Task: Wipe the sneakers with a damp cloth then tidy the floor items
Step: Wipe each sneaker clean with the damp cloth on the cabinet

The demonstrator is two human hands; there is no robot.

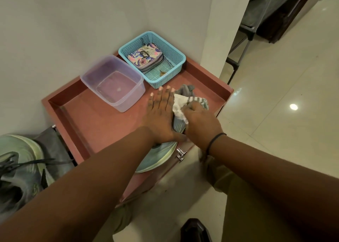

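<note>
A grey sneaker with a pale green sole (157, 159) lies on the reddish cabinet top (102, 120). My left hand (161, 117) lies on its left side with fingers straight, holding it steady. My right hand (200, 122) grips a white and grey striped cloth (180, 104) and presses it onto the shoe's upper. The second sneaker (20, 170), grey with dark laces, sits at the lower left beside the cabinet. Most of the first sneaker is hidden under my hands and forearms.
A clear plastic tub (113, 82) holding water stands at the cabinet's back left. A blue mesh basket (152, 58) with a floral pouch (145, 57) sits in the back corner. White walls close in left and behind; tiled floor (284, 104) lies to the right. A dark object (195, 230) lies on the floor below.
</note>
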